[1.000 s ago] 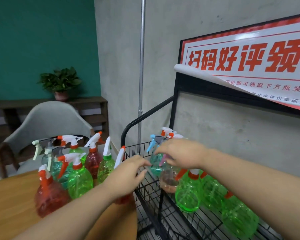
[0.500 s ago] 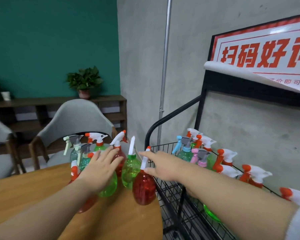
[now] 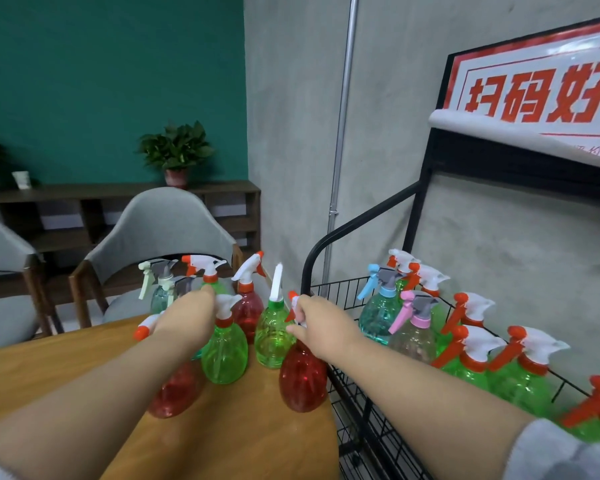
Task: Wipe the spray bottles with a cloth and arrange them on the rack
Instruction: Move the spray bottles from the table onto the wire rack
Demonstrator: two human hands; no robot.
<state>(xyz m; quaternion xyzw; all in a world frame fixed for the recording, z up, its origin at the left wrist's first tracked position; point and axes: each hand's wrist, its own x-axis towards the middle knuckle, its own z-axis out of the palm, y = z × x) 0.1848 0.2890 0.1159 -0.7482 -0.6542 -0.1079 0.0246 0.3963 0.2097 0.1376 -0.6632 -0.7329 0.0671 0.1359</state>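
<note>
Several spray bottles stand on the round wooden table (image 3: 243, 431): green ones (image 3: 224, 355), red ones and a teal one at the back. My right hand (image 3: 321, 323) grips the white and orange trigger head of the red spray bottle (image 3: 302, 379) at the table's right edge. My left hand (image 3: 187, 317) reaches with straight fingers over another red bottle (image 3: 174, 393) towards the back bottles and holds nothing. The black wire rack (image 3: 326, 244) on the right carries several bottles, among them a teal one (image 3: 378, 313) and green ones (image 3: 520, 379). No cloth is in view.
A grey chair (image 3: 160, 230) stands behind the table, with a second one (image 3: 0, 244) at the left edge. A red and white sign (image 3: 534, 88) hangs above the rack. A metal pipe (image 3: 340, 133) runs down the concrete wall. A potted plant (image 3: 175, 150) sits on a dark shelf.
My right hand left the rack, swung left to the table and took hold of the red bottle's head. My left hand moved forward over the table bottles. The view turned left.
</note>
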